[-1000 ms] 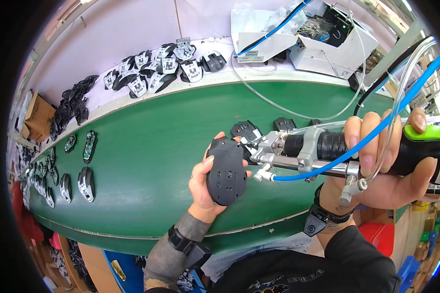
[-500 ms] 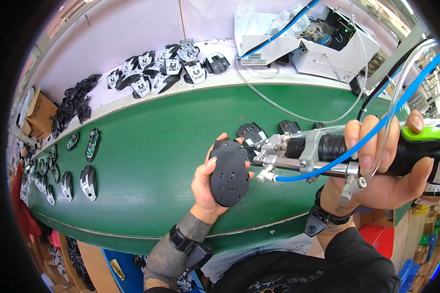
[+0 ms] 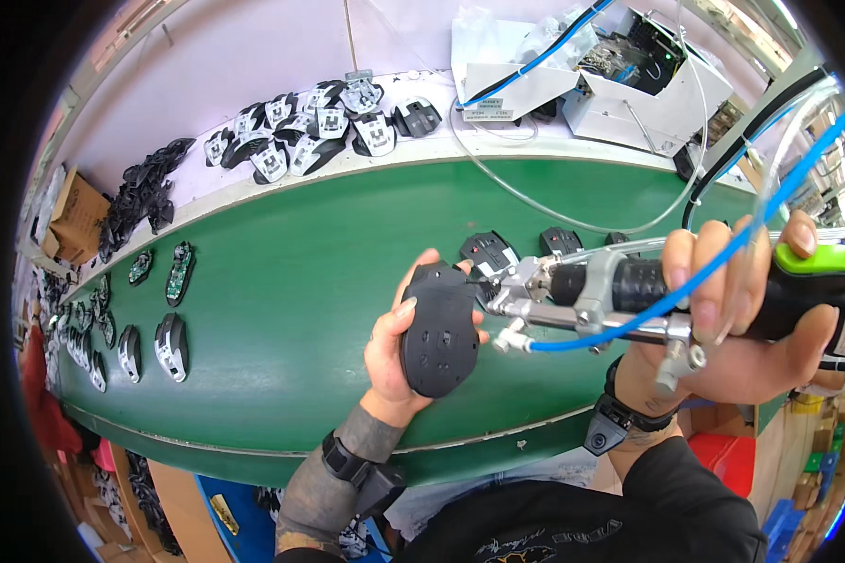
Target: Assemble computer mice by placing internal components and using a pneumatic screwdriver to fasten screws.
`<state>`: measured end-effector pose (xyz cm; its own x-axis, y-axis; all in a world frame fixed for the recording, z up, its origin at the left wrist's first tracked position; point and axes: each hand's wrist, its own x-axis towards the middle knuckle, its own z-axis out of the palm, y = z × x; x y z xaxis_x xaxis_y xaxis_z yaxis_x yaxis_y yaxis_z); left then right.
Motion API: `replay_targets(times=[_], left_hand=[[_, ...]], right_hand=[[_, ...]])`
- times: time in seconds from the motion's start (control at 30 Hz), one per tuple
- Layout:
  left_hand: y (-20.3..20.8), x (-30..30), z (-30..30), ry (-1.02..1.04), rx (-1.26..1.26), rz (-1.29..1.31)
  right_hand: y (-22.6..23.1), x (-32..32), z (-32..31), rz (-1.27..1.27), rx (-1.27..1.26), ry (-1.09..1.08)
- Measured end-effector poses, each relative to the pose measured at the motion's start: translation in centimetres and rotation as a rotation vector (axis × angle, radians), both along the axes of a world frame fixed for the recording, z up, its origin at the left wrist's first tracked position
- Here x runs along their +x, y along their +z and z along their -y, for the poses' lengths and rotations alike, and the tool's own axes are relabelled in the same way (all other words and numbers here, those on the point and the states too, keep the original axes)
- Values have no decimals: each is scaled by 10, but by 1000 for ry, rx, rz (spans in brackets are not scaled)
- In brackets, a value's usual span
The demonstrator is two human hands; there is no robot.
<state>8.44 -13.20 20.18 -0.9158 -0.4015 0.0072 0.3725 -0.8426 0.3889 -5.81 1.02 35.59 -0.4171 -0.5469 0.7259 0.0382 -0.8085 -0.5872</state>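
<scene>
A black computer mouse [image 3: 439, 328], its underside facing up, is gripped in my left hand [image 3: 389, 352] with the fingers behind it and the thumb along its left edge. My right hand [image 3: 742, 319] wraps round an electric screwdriver [image 3: 620, 291] with a black body, a green lever and a metal feeder head. A clear hose and a blue hose [image 3: 629, 328] run to it. The screwdriver points left, its tip touching or very close to the upper right edge of the mouse. Just behind the tip lie more black mouse bodies [image 3: 488, 251] [image 3: 560, 242].
Green conveyor belt [image 3: 291, 281] spans the bench. Several mouse shells [image 3: 171, 347] and a circuit board part [image 3: 179, 274] sit at left. Grey and black shells [image 3: 329, 124] crowd the back ledge, beside a pile of black parts [image 3: 143, 192]. A white screw feeder box [image 3: 629, 117] stands back right.
Both hands keep their grips and almost the same places. The screwdriver and its clear hose have shifted very slightly and look more blurred.
</scene>
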Motion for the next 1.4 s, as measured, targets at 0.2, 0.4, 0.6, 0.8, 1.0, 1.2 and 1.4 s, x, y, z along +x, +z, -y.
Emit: replay_targets(times=[0.2, 0.4, 0.6, 0.8, 1.0, 1.2, 1.4], left_hand=[[-9, -3, 25, 224, 42, 217], [-2, 3, 22, 208, -14, 149], [1, 5, 22, 224, 0, 115], [4, 3, 17, 227, -19, 106], [12, 9, 17, 259, 72, 107], [-7, -1, 23, 272, 25, 260], [0, 3, 13, 183, 11, 200]], right_hand=[[8, 9, -6, 31, 35, 50], [3, 31, 3, 54, 71, 7], [1, 36, 6, 61, 120, 4], [-1, 33, 8, -25, 118, 25], [5, 41, 7, -12, 143, 34], [17, 30, -16, -5, 87, -17], [9, 45, -1, 82, 43, -30]])
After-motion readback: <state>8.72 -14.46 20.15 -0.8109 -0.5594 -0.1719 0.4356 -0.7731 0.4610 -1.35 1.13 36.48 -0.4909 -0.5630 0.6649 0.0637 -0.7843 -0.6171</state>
